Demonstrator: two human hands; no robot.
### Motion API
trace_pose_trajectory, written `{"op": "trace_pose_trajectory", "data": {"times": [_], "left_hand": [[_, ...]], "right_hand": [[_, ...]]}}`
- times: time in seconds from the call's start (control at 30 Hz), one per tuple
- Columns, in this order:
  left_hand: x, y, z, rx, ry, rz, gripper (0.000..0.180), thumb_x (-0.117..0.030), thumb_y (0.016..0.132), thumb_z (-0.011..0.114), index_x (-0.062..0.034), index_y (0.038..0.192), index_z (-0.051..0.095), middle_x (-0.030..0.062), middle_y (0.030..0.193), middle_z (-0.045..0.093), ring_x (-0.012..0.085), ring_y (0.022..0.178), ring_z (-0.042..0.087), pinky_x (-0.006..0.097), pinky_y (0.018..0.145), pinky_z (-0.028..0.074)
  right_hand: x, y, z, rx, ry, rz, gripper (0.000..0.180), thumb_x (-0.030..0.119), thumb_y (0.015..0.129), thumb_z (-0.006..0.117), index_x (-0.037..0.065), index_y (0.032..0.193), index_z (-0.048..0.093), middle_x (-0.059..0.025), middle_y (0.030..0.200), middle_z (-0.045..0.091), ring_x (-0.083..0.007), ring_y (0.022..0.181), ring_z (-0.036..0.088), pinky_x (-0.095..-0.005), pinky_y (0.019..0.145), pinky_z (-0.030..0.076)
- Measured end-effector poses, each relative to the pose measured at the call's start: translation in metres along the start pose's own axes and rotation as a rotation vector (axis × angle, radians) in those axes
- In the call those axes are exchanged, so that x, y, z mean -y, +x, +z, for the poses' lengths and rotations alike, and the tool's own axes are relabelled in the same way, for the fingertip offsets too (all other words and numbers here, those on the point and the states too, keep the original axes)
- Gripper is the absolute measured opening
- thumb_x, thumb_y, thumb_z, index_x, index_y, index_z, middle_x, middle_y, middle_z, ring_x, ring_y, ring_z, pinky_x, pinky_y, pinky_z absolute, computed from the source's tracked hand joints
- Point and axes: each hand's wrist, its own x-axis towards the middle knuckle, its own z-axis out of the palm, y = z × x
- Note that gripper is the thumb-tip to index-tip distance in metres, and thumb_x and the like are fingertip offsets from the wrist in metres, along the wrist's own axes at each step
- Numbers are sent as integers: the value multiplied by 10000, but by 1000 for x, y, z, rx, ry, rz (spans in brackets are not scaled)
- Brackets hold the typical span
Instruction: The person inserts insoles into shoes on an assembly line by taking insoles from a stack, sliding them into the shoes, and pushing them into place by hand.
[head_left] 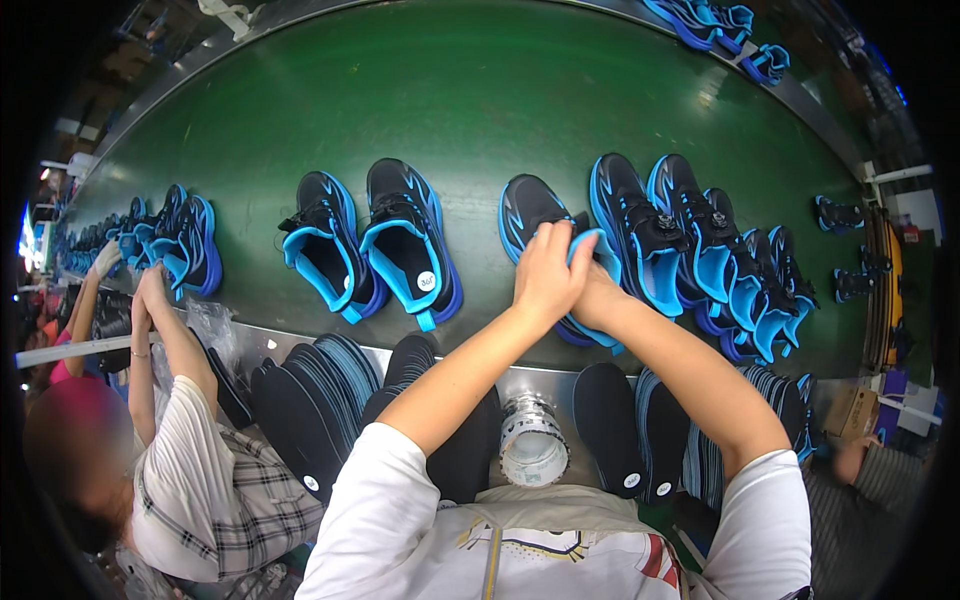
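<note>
A black sneaker (527, 205) with bright blue trim lies on the green belt in front of me, toe pointing away. My left hand (548, 270) is closed over its tongue and collar, the fingers bent down onto it. Close against it, my right hand (598, 295) reaches in at the shoe's opening; its fingers are hidden by the shoe and my left hand. To the left stands a pair of matching sneakers, the left one (318, 205) beside the right one (400, 200), each with blue lining. Just right of my hands, another sneaker (635, 225) heads a row of several like it.
Along the near metal edge lean stacks of dark insoles (318, 395), with more insoles (605, 420) on the right. A tape roll (534, 445) stands between them. At left, a co-worker's hands (150, 290) are near other shoes. More sneakers (690, 22) lie beyond the belt (480, 90).
</note>
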Motion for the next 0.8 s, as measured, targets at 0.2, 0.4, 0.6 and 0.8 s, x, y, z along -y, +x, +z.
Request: {"op": "trace_pose_trajectory", "data": {"times": [0.2, 0.4, 0.6, 0.8], "left_hand": [[9, -9, -5, 79, 86, 102, 312, -216, 809, 572, 38, 962, 471, 185, 827, 518, 373, 732, 527, 414, 622, 439], [17, -11, -2, 125, 166, 163, 322, -198, 814, 571, 44, 998, 466, 181, 839, 522, 364, 738, 529, 388, 632, 441], [13, 4, -7, 100, 196, 101, 303, -190, 815, 567, 52, 980, 492, 181, 808, 538, 360, 719, 548, 389, 614, 454], [29, 15, -22, 137, 117, -222, 308, -296, 859, 498, -11, 977, 504, 193, 906, 563, 386, 821, 550, 434, 673, 450]], "right_hand": [[14, 30, 12, 112, -3, 50, 330, 125, 791, 435, -8, 1070, 553, -199, 1203, 453, -324, 1132, 411, -413, 954, 298], [15, 57, 11, 214, -90, 57, 331, 131, 790, 434, -5, 1067, 554, -198, 1187, 469, -319, 1112, 430, -403, 948, 307], [25, 40, -26, 468, -280, -74, 332, 137, 790, 434, -3, 1065, 556, -197, 1171, 484, -314, 1093, 449, -394, 941, 316], [60, -29, -84, 764, -557, -140, 627, 439, 823, 220, 4, 816, 672, -176, 941, 614, -233, 1000, 535, -396, 1056, 115]]}}
